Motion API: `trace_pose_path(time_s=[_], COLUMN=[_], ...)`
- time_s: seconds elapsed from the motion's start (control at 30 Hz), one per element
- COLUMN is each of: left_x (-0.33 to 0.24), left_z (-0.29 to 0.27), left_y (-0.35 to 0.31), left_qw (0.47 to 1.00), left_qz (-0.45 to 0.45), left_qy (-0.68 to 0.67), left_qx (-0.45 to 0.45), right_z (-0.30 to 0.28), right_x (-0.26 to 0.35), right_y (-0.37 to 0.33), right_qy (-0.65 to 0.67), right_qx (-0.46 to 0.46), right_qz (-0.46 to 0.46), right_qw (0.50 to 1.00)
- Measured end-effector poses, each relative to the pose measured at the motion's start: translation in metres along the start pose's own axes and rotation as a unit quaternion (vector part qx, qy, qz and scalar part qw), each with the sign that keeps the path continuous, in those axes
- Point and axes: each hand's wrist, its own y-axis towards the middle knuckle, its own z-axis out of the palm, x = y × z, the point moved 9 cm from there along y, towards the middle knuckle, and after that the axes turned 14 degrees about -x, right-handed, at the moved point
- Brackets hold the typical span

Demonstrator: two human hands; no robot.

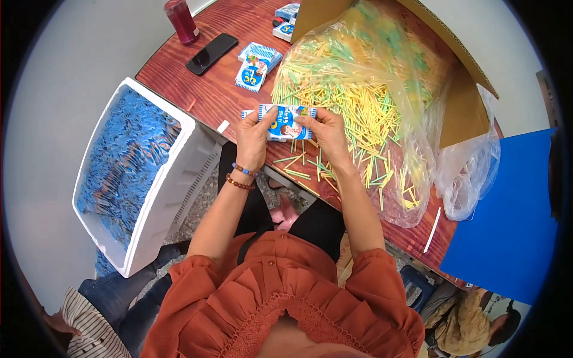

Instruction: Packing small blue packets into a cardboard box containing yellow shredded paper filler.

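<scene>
Between my two hands, a small blue-and-white printed packet [287,123] is held level above the table's near edge. My left hand [251,142] pinches its left end, thumb on top, and part of another similar packet shows under that thumb. My right hand [327,132] grips the right end, thumb on top. Just beyond my hands lies a small stack of similar packets [257,67]. To the right, a heap of short yellow and green sticks [364,113] spills from a clear plastic bag [412,197], with several loose sticks close to my right hand.
A white foam box [186,140] full of small blue pieces stands at left. On the reddish table [173,71] are a black phone [212,53] and a red cup [181,22]. Behind the heap is a cardboard box [465,113]; a blue panel [507,209] is at right. Other people sit nearby.
</scene>
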Motion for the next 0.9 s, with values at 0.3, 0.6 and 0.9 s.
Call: trace_pose_path(time_s=[0.3, 0.6, 0.9], left_x=[0.014, 0.027, 0.031], left_z=[-0.001, -0.003, 0.000], left_y=[-0.003, -0.002, -0.009], left_qw=[1.000, 0.999, 0.997], left_qz=[-0.004, 0.004, -0.058], left_qy=[-0.001, -0.018, -0.046], left_qx=[-0.001, -0.034, -0.036], right_z=[-0.007, -0.012, -0.025], right_x=[-0.010, -0.011, 0.057], right_y=[-0.002, -0.003, -0.027], right_qy=[0.045, 0.001, -0.068], right_qx=[0.007, -0.044, 0.006], right_qz=[0.010, -0.036, -0.283], right_qw=[0.999, 0.998, 0.957])
